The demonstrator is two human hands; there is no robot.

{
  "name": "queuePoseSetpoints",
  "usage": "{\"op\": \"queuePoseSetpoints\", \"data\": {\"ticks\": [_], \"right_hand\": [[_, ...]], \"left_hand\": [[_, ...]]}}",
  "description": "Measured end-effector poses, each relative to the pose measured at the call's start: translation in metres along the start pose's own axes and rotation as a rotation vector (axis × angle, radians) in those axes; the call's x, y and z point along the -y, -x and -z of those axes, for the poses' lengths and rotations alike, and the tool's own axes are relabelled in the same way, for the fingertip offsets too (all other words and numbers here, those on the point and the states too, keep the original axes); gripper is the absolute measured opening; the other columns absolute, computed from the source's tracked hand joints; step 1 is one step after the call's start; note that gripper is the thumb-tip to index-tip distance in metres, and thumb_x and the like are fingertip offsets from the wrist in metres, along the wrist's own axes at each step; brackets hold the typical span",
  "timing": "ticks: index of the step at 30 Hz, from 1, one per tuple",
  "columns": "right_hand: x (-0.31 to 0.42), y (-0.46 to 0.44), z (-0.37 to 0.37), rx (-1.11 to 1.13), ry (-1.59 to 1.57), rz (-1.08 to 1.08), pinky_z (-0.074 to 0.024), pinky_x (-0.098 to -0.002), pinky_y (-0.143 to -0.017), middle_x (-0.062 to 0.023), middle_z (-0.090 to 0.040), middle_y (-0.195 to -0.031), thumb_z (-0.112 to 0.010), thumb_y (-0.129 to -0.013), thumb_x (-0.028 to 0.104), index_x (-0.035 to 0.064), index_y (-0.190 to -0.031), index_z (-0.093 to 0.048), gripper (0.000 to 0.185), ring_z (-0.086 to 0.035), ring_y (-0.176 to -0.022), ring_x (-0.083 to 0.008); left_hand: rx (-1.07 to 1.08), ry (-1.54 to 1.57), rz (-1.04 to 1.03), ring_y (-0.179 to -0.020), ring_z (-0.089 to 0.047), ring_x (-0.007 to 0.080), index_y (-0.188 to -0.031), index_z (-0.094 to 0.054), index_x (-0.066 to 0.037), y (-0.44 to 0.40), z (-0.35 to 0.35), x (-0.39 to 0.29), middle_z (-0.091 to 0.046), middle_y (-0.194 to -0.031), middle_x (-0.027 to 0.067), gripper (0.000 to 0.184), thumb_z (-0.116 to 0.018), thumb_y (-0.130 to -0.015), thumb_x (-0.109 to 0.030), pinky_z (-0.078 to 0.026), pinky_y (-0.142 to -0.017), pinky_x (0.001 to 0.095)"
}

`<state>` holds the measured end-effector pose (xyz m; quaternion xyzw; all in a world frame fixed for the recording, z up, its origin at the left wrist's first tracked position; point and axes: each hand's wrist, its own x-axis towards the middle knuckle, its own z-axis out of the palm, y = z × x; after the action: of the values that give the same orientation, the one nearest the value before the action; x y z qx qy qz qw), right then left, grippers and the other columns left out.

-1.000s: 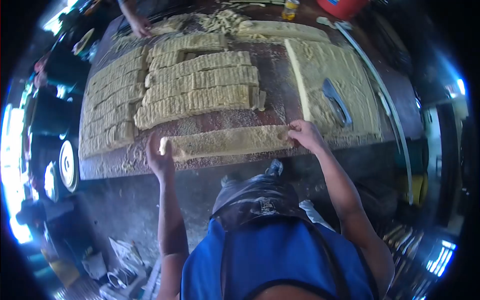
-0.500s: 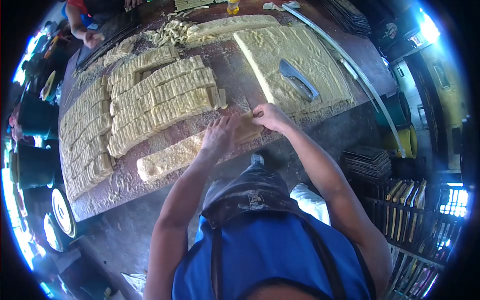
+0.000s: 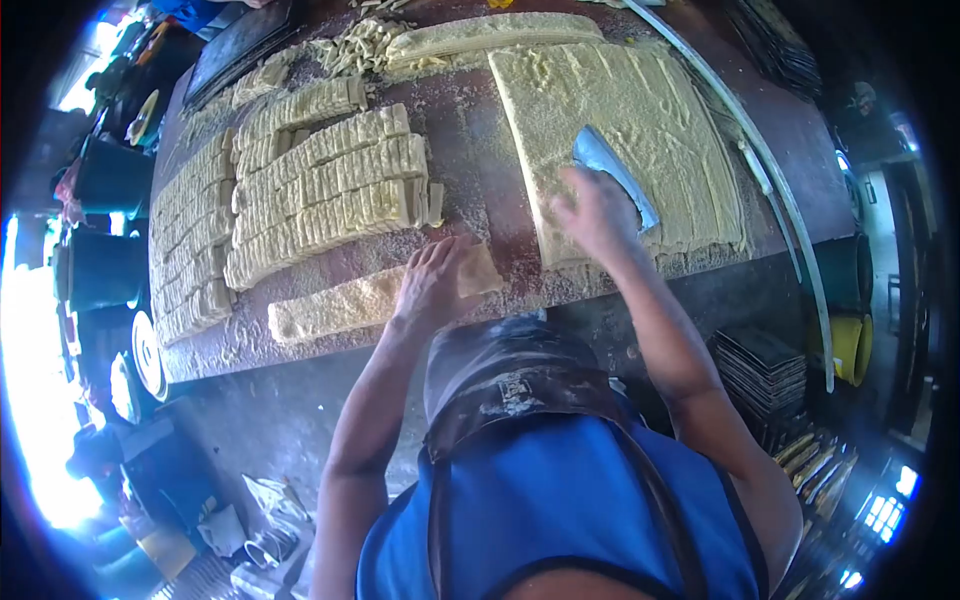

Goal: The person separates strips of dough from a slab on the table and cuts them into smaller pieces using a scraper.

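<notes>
A long, pale strip (image 3: pixel 335 308) lies flat near the front edge of the table, on the person's side. It looks like dough, and it is crumbly on top. The left hand (image 3: pixel 430 285) is on it, palm down, past the middle, so more of the strip pokes out to the left of that hand than to the right. The fingers lie flat and point to the far side. They press more than pinch. What is under the palm is hidden.

To the right of the left hand, and farther up, is the right hand (image 3: pixel 598 210). It is over a big flat slab (image 3: pixel 690 150) and blurry. Its thumb and a finger look spread, with nothing that I can see between them. Right beside it is a blue-gray tool (image 3: pixel 600 155), maybe a cutter, lying on the slab. I cannot tell if the hand touches it.

Up and left of the left hand sit rows of thin cut pieces (image 3: pixel 325 215), and past them is another stack (image 3: pixel 190 240). Farthest off is a heap of scraps (image 3: pixel 365 48).

I think the step now is to keep the strip still and get the tool. That calls for the right fingers to wrap the tool's back, away from any sharp edge, while the left hand stays put.
</notes>
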<state>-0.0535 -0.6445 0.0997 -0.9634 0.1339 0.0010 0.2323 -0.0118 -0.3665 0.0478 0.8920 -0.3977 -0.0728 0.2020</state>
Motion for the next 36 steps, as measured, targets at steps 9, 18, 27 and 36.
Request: {"op": "queuePoseSetpoints", "data": {"ticks": [9, 18, 27, 36], "right_hand": [[-0.064, -0.014, 0.001, -0.080, 0.254, 0.059, -0.0599, -0.0430, -0.072, -0.0266, -0.060, -0.116, -0.068, -0.092, 0.022, 0.0052, -0.143, -0.037, 0.063, -0.069, -0.093, -0.0342], [0.050, 0.068, -0.097, -0.050, -0.069, 0.004, -0.0564, -0.0533, -0.064, -0.0248, -0.066, -0.097, -0.055, -0.097, 0.015, -0.0005, -0.135, -0.038, 0.045, -0.069, -0.079, -0.0441], [0.139, 0.104, -0.048, 0.120, -0.130, -0.408, -0.0516, -0.0599, -0.072, -0.0286, -0.067, -0.093, -0.058, -0.094, 0.020, 0.0053, -0.124, -0.042, 0.037, -0.065, -0.081, -0.0513], [0.100, 0.052, -0.109, 0.188, -0.277, -0.363, -0.0502, -0.0607, -0.074, -0.0329, -0.066, -0.083, -0.056, -0.094, 0.016, 0.0000, -0.110, -0.044, 0.026, -0.065, -0.082, -0.0531]], "left_hand": [[0.065, 0.027, -0.004, -0.130, -0.051, 0.0337, -0.142, -0.049, -0.008, -0.003, -0.006, 0.002, -0.055, -0.136, 0.0164, 0.087, -0.086, -0.069, -0.037, -0.038, -0.112, 0.0476], [0.166, 0.371, 0.023, -0.106, -0.065, 0.0352, -0.117, -0.067, -0.004, -0.034, 0.030, 0.004, -0.066, -0.116, 0.0145, 0.038, -0.076, -0.083, -0.019, -0.055, -0.089, 0.0429], [0.268, 0.350, -0.091, -0.093, -0.068, 0.0373, -0.103, -0.063, -0.003, -0.040, 0.019, 0.022, -0.063, -0.112, 0.0146, 0.016, -0.065, -0.089, -0.010, -0.056, -0.081, 0.0470], [0.312, 0.322, 0.000, -0.089, -0.067, 0.0404, -0.097, -0.067, -0.004, -0.042, 0.007, 0.027, -0.067, -0.101, 0.0173, 0.012, -0.063, -0.087, -0.010, -0.055, -0.076, 0.0482]]}}
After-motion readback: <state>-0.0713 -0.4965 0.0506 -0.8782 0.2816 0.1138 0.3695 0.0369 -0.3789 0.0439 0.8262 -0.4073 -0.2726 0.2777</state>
